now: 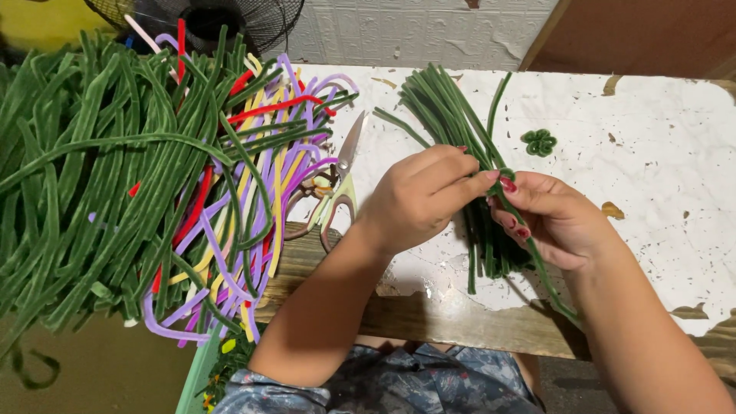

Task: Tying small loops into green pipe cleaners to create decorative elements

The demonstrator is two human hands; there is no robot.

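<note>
Pinching green pipe cleaner (pixel 529 245) — left hand (pixel 418 195), right hand (pixel 548 215) fingertips clamped, wrists raised.

- You look down on a worn table (pixel 659 153) whose white covering is cracked and peeling, with brown wood showing through in patches and along the near edge
- Behind it you have a pale wall (pixel 429 31) with an embossed pattern and flaking paint near the top
- At your upper right a brown wooden panel (pixel 652 34) leans in at a slant
- At your upper left a dark wire fan guard (pixel 230 19) sits before a yellow surface (pixel 38 19)
- Below the table edge at your left the floor (pixel 100 368) is a dull olive brown
- The light on the tabletop is soft and even, with faint shadows
</note>
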